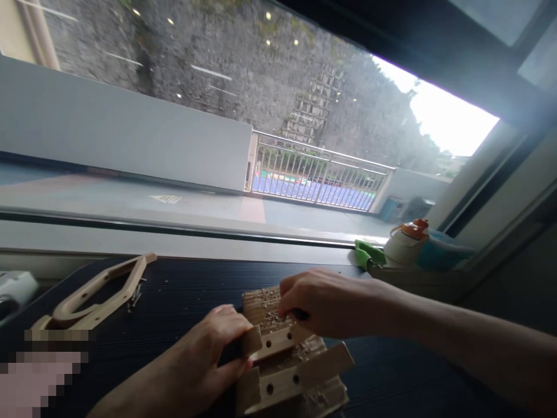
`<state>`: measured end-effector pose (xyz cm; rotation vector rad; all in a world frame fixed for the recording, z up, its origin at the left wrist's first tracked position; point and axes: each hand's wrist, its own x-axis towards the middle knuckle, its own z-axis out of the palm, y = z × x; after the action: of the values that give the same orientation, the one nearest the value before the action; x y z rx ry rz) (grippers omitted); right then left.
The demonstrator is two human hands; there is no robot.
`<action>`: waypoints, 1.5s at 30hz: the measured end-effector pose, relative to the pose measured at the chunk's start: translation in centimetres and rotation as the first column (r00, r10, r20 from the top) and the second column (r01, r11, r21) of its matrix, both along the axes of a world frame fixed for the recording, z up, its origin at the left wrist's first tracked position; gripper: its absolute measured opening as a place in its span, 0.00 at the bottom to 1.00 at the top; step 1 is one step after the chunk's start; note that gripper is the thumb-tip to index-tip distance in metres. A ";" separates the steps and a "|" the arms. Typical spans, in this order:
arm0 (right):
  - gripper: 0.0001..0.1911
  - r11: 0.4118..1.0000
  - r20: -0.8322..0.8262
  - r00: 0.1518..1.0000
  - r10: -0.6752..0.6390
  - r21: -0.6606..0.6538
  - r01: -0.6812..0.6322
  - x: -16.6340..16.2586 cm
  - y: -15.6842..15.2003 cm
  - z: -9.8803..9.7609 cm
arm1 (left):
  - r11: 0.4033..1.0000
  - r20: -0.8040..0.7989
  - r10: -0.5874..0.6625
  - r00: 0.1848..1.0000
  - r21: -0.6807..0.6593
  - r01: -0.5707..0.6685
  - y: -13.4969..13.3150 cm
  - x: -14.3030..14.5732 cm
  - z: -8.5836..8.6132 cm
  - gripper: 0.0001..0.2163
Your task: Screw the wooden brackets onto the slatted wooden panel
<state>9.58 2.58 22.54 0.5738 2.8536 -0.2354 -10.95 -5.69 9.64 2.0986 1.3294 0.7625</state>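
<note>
Lettering on the pale triangular floor marking (166,199) outside, beyond and left of the ribbed brown slab (319,400), too blurred to read; bright multicoloured banner (285,179) behind the railing, straight beyond the slab, carries marks too small to make out. Slab lies on the black grained tabletop (183,296), long axis running away from the wearer toward the window, far end leaning a little left. Two drilled wooden bars cross it side by side, right ends slightly farther off: the upper bar (278,341) and the lower bar (282,384). Each has a pale middle with two round dark holes and darker tan ends. Slab surface grooved, rough-edged, strewn with light brown crumbs (273,318), thickest at the far end. Left hand (217,342) at the slab's left edge, thumb and fingers closed on the left end of the upper bar. Right hand (313,299) over the slab's far right part, fingers curled down by the crumbs; cannot tell whether anything is inside. Well left of the slab: angular tan wooden loop frame (104,312), small thin metal screws (136,295) just beside it. Beyond and right of the slab: crumpled green cloth (369,254), white bottle with orange cap (402,245).
</note>
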 end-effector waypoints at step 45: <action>0.09 0.997 0.021 1.000 0.020 0.068 -0.021 2.0 0.2 -5.0 | 0.997 -0.043 -0.020 0.999 -0.078 0.016 0.2 0.4 1.4 0.03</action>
<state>11.57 2.76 17.52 0.5562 2.8561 -0.1288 -10.59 -5.51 11.05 2.0739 1.3397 0.6507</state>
